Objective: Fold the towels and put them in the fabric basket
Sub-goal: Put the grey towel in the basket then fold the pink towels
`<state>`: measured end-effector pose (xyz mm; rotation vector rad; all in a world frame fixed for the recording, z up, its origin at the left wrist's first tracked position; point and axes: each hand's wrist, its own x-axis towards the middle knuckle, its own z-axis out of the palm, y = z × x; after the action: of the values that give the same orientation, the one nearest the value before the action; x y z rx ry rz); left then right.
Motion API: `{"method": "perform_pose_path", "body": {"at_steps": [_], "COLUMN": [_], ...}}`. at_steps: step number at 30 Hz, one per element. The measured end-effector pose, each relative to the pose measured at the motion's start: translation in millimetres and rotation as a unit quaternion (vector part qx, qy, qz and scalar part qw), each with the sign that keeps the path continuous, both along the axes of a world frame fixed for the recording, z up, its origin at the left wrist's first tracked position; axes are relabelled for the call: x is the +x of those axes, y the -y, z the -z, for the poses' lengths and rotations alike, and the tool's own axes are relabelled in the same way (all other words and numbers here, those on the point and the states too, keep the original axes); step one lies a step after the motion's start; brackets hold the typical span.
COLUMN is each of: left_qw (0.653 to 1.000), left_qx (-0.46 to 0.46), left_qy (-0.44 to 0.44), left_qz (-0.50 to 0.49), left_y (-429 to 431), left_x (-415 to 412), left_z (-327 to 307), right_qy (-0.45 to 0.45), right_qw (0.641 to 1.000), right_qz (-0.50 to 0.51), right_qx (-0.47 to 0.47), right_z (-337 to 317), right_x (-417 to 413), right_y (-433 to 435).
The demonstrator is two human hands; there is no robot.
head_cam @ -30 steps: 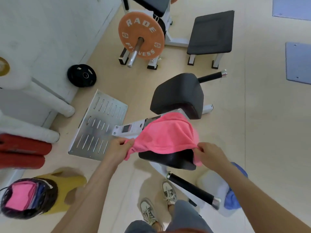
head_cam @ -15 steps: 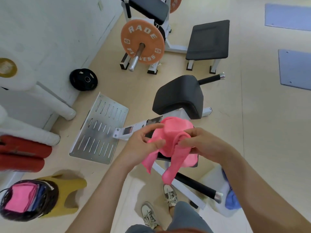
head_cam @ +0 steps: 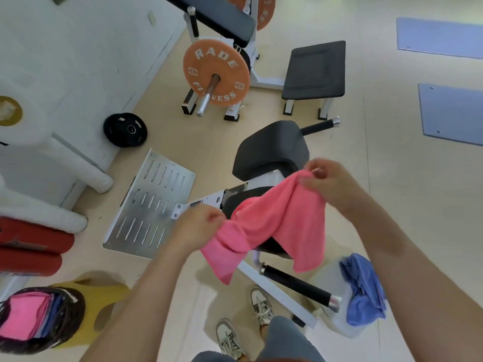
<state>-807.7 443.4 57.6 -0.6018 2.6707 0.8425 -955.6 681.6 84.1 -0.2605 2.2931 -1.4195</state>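
Towels [head_cam: 26, 313] lie folded in the basket [head_cam: 72, 323], while our left hand [head_cam: 198, 226] and right hand [head_cam: 332, 184] pinch the unfolded pink towel [head_cam: 282, 223], and a blue towel [head_cam: 363, 286] waits.

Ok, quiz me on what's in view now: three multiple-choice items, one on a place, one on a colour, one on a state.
1. Where is the basket?
A. low on the person's right
B. low on the person's left
C. far ahead at the top of the view

2. What colour is the loose towel on the white tub?
A. blue
B. pink
C. yellow

3. How is the pink towel held?
A. dropped, touched by no hand
B. by one hand only
C. by both hands, hanging unfolded between them

Answers:
1. B, the basket sits at the lower left of the view.
2. A, the loose towel is plainly blue.
3. C, the left hand and right hand each grip an edge.
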Motion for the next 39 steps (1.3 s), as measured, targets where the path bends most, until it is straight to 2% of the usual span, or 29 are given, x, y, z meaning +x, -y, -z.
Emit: {"method": "perform_pose_path", "body": {"at_steps": [3, 5, 7, 11, 13, 15, 16, 18, 20, 21, 23, 24, 26, 28, 30, 31, 33, 34, 36, 38, 39], "left_qw": [0.974, 0.947, 0.938, 0.93, 0.931, 0.925, 0.917, 0.881, 0.821, 0.79, 0.737, 0.714, 0.684, 0.67, 0.675, 0.694, 0.763, 0.798, 0.842, 0.854, 0.846], "left_qx": [-0.075, -0.087, -0.103, -0.08, -0.075, -0.017, 0.031, 0.139, 0.255, 0.301, 0.341, 0.353, 0.381, 0.393, 0.367, 0.349, 0.304, 0.29, 0.29, 0.314, 0.344], "left_qy": [-0.155, -0.255, -0.284, -0.221, -0.142, -0.043, -0.017, -0.004, -0.026, -0.049, -0.098, -0.12, -0.153, -0.195, -0.256, -0.281, -0.29, -0.281, -0.259, -0.248, -0.244], "left_qz": [-0.149, -0.175, -0.168, -0.283, -0.329, -0.377, -0.398, -0.452, -0.51, -0.533, -0.575, -0.593, -0.603, -0.599, -0.586, -0.564, -0.491, -0.448, -0.373, -0.334, -0.326], "left_y": [36.4, 44.7, 43.4, 39.0, 39.0, 37.6, 35.4, 29.1, 21.2, 17.8, 16.5, 17.5, 21.1, 22.7, 20.3, 16.3, 1.5, -9.2, -33.5, -55.2, -64.4], "left_x": [1.6, 9.4, 17.1, 33.4, 46.6, 60.0, 65.2, 70.9, 69.8, 68.1, 65.1, 63.2, 59.1, 51.3, 40.7, 34.6, 20.7, 14.4, 5.6, 0.5, -1.4], "left_z": [-4.3, -7.5, -0.6, 57.3, 88.1, 108.5, 115.8, 124.1, 124.4, 123.9, 122.2, 118.8, 109.5, 95.3, 80.3, 71.6, 54.1, 44.9, 27.2, 9.5, 0.2], "right_qy": [-0.213, -0.261, -0.258, -0.112, -0.051, 0.022, 0.075, 0.218, 0.333, 0.36, 0.37, 0.365, 0.329, 0.258, 0.137, 0.057, -0.083, -0.116, -0.091, -0.012, 0.024], "right_qw": [0.963, 0.936, 0.924, 0.932, 0.931, 0.929, 0.929, 0.916, 0.865, 0.843, 0.816, 0.815, 0.845, 0.891, 0.934, 0.949, 0.958, 0.961, 0.974, 0.981, 0.979], "right_qz": [0.15, 0.208, 0.241, 0.241, 0.206, 0.189, 0.199, 0.277, 0.369, 0.399, 0.441, 0.444, 0.417, 0.375, 0.326, 0.302, 0.259, 0.237, 0.208, 0.179, 0.159], "right_qx": [0.076, 0.114, 0.148, 0.247, 0.295, 0.317, 0.302, 0.192, 0.072, 0.021, -0.058, -0.08, -0.063, -0.009, 0.049, 0.076, 0.092, 0.08, 0.017, -0.076, -0.123], "right_z": [3.1, 7.4, 25.9, 103.2, 137.3, 156.1, 163.3, 171.8, 176.8, 177.3, 175.6, 173.6, 170.3, 157.5, 134.5, 121.3, 95.0, 83.5, 59.7, 37.2, 27.1], "right_x": [-17.8, -11.9, 4.0, 46.6, 69.3, 86.2, 91.6, 97.0, 96.9, 95.6, 91.9, 90.3, 88.2, 84.0, 78.8, 75.9, 70.6, 68.9, 70.1, 75.6, 78.7], "right_y": [-27.0, -49.6, -63.9, -81.0, -91.1, -99.0, -101.1, -101.5, -98.5, -96.9, -95.2, -94.5, -93.9, -88.5, -75.6, -66.6, -44.2, -31.4, -5.2, 17.9, 26.9]}}
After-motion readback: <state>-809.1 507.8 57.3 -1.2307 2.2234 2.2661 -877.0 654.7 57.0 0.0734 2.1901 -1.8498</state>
